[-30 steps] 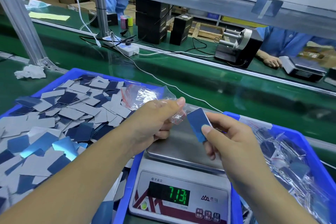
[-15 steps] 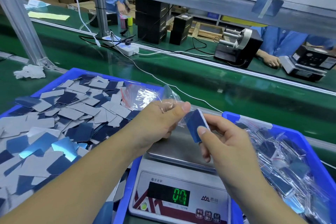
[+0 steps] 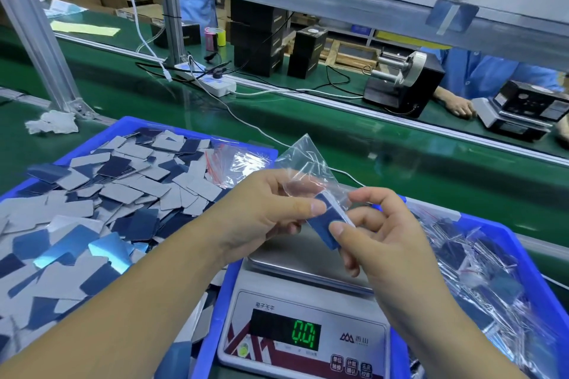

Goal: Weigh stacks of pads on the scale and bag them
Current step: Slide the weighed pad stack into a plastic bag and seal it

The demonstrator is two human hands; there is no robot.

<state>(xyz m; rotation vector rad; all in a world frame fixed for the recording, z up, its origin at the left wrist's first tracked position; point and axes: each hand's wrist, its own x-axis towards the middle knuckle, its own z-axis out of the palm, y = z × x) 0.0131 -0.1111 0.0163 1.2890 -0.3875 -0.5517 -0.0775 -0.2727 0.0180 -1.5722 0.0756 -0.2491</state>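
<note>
Two hands meet above the steel platform of the digital scale [image 3: 303, 314], whose green display reads 0.0. The left hand [image 3: 264, 212] pinches the mouth of a clear zip bag [image 3: 303, 163] between thumb and fingers. The right hand [image 3: 378, 234] grips a small stack of blue pads [image 3: 328, 224], its upper end already inside the bag's opening. Left of the scale, a blue bin [image 3: 129, 128] holds loose grey and blue pads; a second blue bin [image 3: 523, 258] on the right holds filled bags.
</note>
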